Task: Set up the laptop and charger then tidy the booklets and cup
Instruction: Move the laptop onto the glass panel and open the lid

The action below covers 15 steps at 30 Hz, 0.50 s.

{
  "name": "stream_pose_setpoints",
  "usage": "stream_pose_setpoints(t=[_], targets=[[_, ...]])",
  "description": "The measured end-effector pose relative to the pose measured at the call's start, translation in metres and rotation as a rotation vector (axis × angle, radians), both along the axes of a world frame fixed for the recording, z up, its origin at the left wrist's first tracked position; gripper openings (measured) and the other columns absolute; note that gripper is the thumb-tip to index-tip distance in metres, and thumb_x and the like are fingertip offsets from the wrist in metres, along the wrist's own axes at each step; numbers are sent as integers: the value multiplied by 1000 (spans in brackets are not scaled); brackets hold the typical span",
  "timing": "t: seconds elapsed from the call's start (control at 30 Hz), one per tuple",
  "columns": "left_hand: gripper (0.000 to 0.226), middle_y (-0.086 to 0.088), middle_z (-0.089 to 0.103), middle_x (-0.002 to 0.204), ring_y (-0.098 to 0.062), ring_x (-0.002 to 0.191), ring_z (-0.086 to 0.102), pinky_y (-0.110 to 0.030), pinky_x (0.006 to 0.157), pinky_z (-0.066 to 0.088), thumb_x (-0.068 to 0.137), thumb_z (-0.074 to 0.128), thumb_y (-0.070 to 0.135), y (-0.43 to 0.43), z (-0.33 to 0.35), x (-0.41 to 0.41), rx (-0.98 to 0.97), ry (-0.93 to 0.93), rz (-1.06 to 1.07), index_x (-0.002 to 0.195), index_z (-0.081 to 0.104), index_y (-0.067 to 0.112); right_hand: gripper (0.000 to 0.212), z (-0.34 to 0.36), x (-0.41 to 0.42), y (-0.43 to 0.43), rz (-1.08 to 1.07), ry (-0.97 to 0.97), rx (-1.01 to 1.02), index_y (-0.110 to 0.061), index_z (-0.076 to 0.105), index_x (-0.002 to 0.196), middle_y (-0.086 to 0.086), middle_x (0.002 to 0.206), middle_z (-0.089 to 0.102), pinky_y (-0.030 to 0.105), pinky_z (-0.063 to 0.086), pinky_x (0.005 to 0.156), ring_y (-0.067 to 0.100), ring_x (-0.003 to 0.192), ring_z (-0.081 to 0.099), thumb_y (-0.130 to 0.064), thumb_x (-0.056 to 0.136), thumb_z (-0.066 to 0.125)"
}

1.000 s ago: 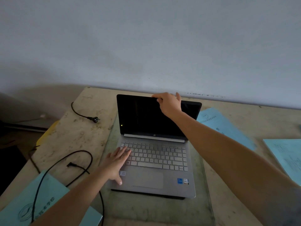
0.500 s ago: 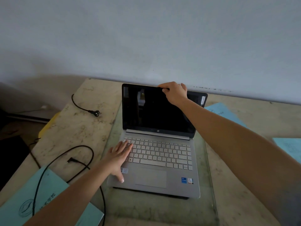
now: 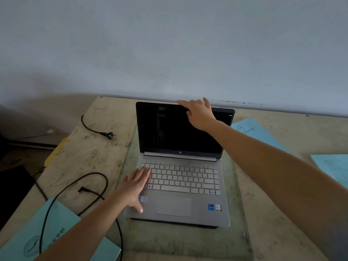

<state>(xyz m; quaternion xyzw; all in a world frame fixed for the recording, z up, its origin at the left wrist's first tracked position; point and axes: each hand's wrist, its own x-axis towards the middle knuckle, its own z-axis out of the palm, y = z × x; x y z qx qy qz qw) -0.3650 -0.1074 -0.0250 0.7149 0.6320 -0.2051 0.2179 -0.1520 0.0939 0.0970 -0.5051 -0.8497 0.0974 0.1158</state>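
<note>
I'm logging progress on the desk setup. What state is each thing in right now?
Laptop: lid open, screen dark.
Wall plug: loose on the table, not in a socket.
Charger tip: not plugged into the laptop.
Left hand: flat on the keyboard.
Right hand: on the lid's top edge.

Left hand [image 3: 136,186] lies flat, fingers spread; right hand [image 3: 198,113] reaches forward, arm outstretched, fingers loosely extended.

Dim, flat light is covering the scene, with a soft shadow lying along the wall [image 3: 169,53] base. The wide lens is bowing the table [image 3: 90,147] edges.
</note>
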Motion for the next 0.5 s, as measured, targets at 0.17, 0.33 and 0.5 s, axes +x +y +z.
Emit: stream_pose_setpoints(t=[0.17,0.33,0.5], targets=[[132,-12,-22,157,-28,147,-11,-47,119,10,67,79,41,-12,0,0,51,-7,106,146,-22,15,57,-2,16,-27,10,106,63,-23,35,144,6,144,44,44,14,117,27,136,32,-16,90,51],[116,-10,8,159,-26,145,18,-39,115,27,69,76,43,-34,-1,3,185,-43,224,150,-2,14,52,9,19,-60,43,403,5,-26,42,138,-2,139,46,27,43,91,16,125,46,-19,88,56],[92,-4,29,152,-21,132,41,-34,105,40,77,68,46,-72,-2,18,307,-173,338,147,17,16,51,16,11,-99,158,549,-147,-28,46,135,-5,127,54,27,53,87,7,107,57,-16,88,61]])
